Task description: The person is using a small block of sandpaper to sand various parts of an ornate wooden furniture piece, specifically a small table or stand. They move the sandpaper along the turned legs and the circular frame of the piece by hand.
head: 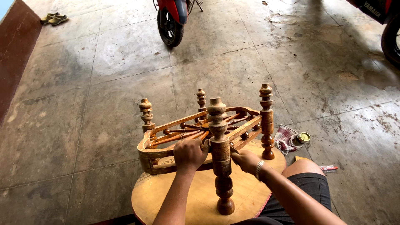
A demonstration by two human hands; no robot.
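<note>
Head view showed a small wooden table [208,183] lying upside down on the floor [83,125], its four turned legs pointing up. The left hand [189,155] was closed, fingers gripping the shelf rail [166,154] just beside the near leg [220,154]. The right hand [246,160] pressed against that leg from the right; whether its fingers held a tool, I could not tell. A slip seemed possible: the upturned top was round and could rock or slide on the smooth concrete if pushed sideways, and fingers near the leg joint could get pinched. To the right, near a checked rag [285,138], an open tin [303,137] stood on the floor; its contents were too small to make out
</note>
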